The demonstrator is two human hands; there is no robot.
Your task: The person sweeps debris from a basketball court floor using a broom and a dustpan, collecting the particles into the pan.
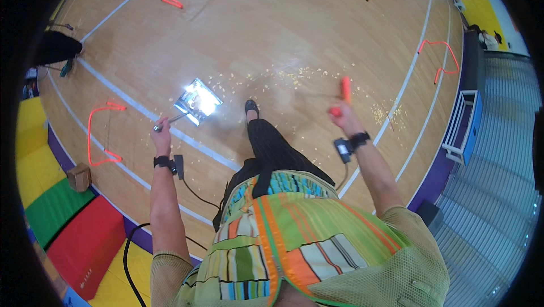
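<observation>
My left hand is closed round the handle of a shiny metal dustpan, whose pan is at the wooden floor and holds some pale bits. In my right hand is a blurred red-orange object, perhaps a tubular hurdle like those around; its lower part is hidden or too blurred to tell. Pale yellowish scraps lie scattered over the floor in front of me. A denser patch of scraps lies by the white line to my right. Devices with cables are strapped to both wrists.
Red-orange tubular hurdles stand around the floor, another hurdle at the right. Coloured padded mats and a cardboard box line the left edge. A blue-white rack stands right. A person's dark-clad leg is at the far left.
</observation>
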